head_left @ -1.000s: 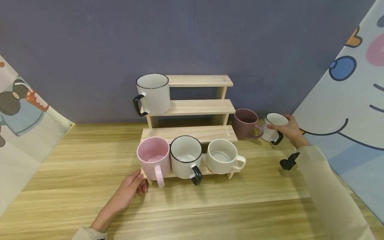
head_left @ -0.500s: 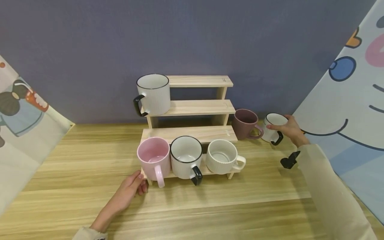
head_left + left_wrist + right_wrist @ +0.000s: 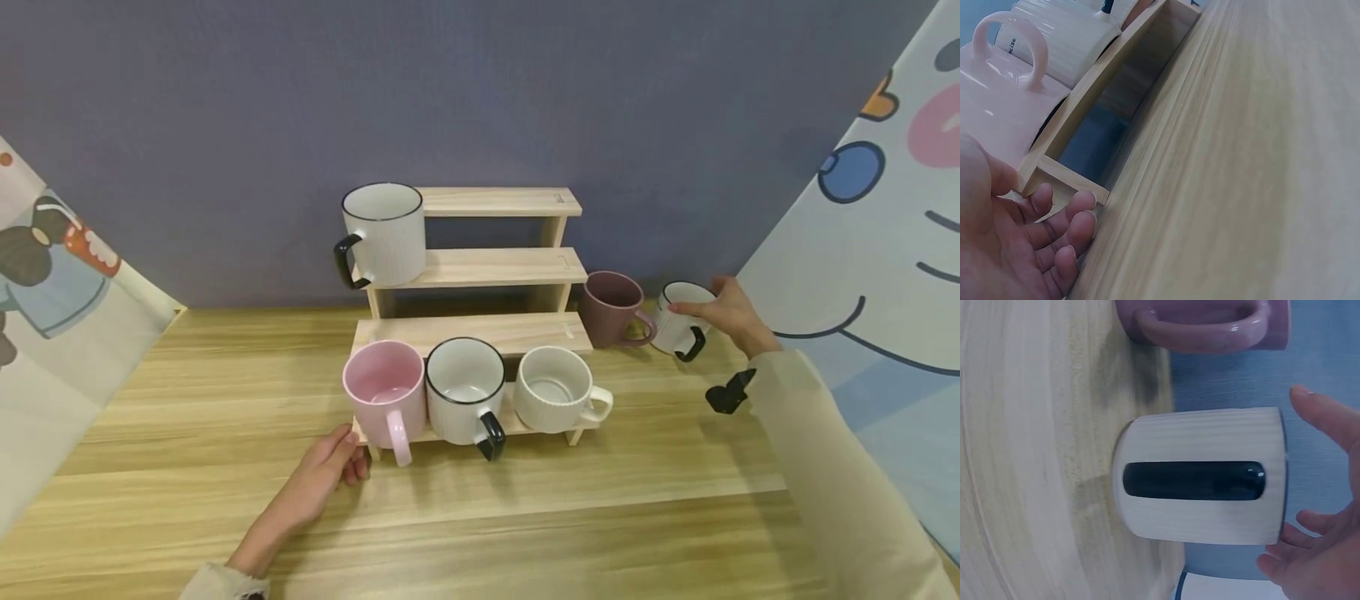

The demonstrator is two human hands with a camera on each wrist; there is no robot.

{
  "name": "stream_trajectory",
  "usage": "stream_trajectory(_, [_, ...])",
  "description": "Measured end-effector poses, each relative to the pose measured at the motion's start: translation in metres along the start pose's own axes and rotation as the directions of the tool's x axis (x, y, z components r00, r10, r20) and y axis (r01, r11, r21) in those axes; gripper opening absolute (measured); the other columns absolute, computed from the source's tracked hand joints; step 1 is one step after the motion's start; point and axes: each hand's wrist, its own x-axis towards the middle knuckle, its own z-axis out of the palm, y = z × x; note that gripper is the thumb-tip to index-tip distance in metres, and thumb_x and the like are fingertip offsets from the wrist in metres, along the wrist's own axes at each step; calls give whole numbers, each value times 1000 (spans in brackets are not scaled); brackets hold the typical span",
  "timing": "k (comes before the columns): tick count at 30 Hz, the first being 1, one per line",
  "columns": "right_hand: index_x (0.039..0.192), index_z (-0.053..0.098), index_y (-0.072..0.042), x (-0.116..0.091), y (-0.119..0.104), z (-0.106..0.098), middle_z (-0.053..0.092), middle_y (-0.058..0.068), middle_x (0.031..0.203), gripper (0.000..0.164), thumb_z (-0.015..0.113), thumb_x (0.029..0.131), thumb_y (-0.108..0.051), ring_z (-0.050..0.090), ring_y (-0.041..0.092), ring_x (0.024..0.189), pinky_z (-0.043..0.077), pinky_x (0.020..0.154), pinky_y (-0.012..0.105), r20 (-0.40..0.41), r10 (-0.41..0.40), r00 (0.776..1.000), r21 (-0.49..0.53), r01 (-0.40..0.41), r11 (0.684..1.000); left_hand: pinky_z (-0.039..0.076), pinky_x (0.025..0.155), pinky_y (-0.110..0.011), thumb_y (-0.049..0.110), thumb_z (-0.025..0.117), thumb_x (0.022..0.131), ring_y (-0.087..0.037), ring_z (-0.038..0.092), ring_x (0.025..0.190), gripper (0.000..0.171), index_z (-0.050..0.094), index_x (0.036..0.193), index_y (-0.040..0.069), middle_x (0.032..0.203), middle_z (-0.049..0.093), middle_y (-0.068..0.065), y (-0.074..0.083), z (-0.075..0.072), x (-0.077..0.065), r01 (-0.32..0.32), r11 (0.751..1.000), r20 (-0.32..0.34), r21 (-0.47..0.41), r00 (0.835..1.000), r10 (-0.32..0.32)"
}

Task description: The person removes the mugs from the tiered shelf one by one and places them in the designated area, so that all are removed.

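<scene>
My left hand (image 3: 318, 479) pinches the front left corner of a tiered wooden rack (image 3: 480, 332), thumb on top and fingers curled below, as the left wrist view shows. My right hand (image 3: 735, 315) is at a white mug (image 3: 671, 327) with black rim and handle, upright on the table. In the right wrist view its thumb and fingers spread around the rim, thumb apart, fingertips right at the edge. Left of that mug stands a mauve mug (image 3: 611, 308). The rack's lowest tier bears a pink mug (image 3: 382, 392), a black-rimmed white mug (image 3: 457, 417) and a cream cup (image 3: 551, 404).
Another black-rimmed white mug (image 3: 386, 246) stands high at the rack's left. A grey-blue wall (image 3: 480, 92) rises behind the wooden table (image 3: 525, 525). Cartoon-printed panels stand at the left (image 3: 60, 333) and right (image 3: 862, 250). A black piece (image 3: 727, 396) shows by the right sleeve.
My right hand has loosened and shifted slightly up and right off the white mug, which stays in place. My left hand keeps its hold on the rack.
</scene>
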Motion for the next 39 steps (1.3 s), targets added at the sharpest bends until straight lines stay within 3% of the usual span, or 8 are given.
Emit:
stream_trajectory(21, [149,-3,3,-16,-58,-13,1,27,156,109,67,84,-50,9,50,141,20,108,65,9,-48,999,-36,48,998,47,59,-24,12,30,104,-11,52,63,31,54,93,-6,75,58,-9,1,2,-1,-6,1000,-17,5,1000,6])
stream_trajectory(28, [152,-2,-3,-24,-83,-11,1,20,159,108,67,83,-51,7,43,144,18,111,62,55,-64,996,-20,65,998,47,58,-24,12,31,104,-11,52,63,32,54,92,-5,74,58,-9,1,2,-1,-1,1000,-21,8,1000,1])
stream_trajectory(39, [151,7,-1,-30,-121,5,10,20,158,98,70,85,-35,11,40,145,19,114,57,86,-145,986,4,145,989,45,57,-24,13,30,104,-11,51,63,32,54,92,-5,74,58,-9,3,2,-1,8,1000,-24,7,1000,-8])
